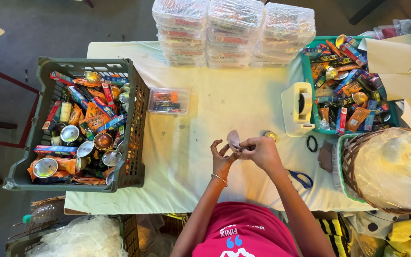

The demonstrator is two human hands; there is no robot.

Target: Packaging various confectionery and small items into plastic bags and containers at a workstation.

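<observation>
— What are the hands doing?
— The left hand (222,159) and the right hand (260,151) both pinch a small pale wrapper (234,139), just above the desk (215,109).
— What is near the wrapper?
— A little gold tin (270,135) sits just right of it. The white tape holder (297,108) is farther right. The green crate (24,157) is far left.

clear packed box (168,101) mid-table, wrapped box stacks (232,32) behind, colourful packets in crate (134,119)
</observation>
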